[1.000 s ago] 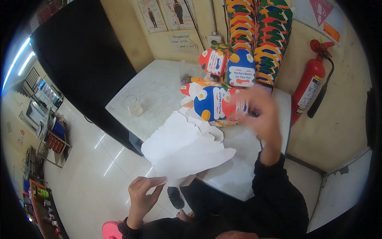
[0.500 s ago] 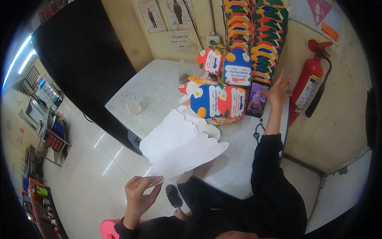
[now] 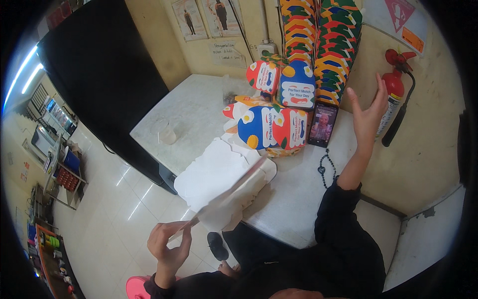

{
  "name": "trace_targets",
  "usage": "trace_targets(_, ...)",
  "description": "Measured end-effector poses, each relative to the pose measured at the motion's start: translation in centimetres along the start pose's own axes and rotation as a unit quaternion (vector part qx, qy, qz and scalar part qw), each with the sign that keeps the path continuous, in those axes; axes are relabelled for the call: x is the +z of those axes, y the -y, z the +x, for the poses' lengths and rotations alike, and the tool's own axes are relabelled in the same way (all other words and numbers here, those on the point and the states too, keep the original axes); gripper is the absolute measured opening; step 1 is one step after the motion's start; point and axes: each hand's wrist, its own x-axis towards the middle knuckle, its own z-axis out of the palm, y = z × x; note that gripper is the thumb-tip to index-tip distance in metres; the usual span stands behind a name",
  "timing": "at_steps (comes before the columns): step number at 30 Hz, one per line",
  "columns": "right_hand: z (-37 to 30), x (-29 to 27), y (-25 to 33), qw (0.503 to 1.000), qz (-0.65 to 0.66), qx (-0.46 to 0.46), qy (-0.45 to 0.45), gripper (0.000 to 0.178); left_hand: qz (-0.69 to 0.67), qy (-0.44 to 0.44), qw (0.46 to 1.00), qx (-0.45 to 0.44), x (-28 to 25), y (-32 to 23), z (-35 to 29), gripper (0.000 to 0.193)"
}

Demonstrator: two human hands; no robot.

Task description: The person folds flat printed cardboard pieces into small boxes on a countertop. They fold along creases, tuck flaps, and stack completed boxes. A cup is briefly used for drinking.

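Observation:
My left hand (image 3: 169, 244) pinches the near end of a flat cardboard box blank (image 3: 234, 185), which tilts up and shows nearly edge-on. Below and behind it, a pile of white die-cut cardboard blanks (image 3: 201, 167) lies at the table's near edge. My right hand (image 3: 369, 114) is raised with fingers apart and holds nothing, between the phone and the fire extinguisher. The phone (image 3: 322, 124) leans against the stacked cartons, its lit screen showing a person. A dark beaded string (image 3: 322, 169) lies below it on the table.
Colourful folded cartons (image 3: 269, 127) and tall nested carton stacks (image 3: 331, 60) stand at the back of the white table (image 3: 164, 107). A red fire extinguisher (image 3: 393, 94) hangs on the right wall. A clear cup (image 3: 167, 135) sits at left, a pink stool (image 3: 137, 286) below.
My right hand has moved right, away from the phone, and its fingers have spread. The blank in my left hand has turned from broad side to nearly edge-on. The phone's picture has changed.

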Motion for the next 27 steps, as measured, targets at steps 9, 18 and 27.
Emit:
trace_targets(9, -1.4, -3.8, 6.1, 0.918, 0.373, 0.057, 0.123, 0.044, -0.072, -0.028, 0.997, -0.014, 0.1, 0.2, -0.6, 0.023)
trace_targets(18, -13.5, -2.5, 18.2, 0.782, 0.441, -0.261, 0.355, 0.090, -0.282, -0.038, 0.957, -0.061, -1.2, -1.0, -2.0, 0.033)
trace_targets(27, -15.8, -2.2, 19.1, 0.643, 0.564, -0.228, 0.466, 0.099, -0.720, 0.176, 0.609, -0.283, -2.3, 0.7, -2.2, 0.095)
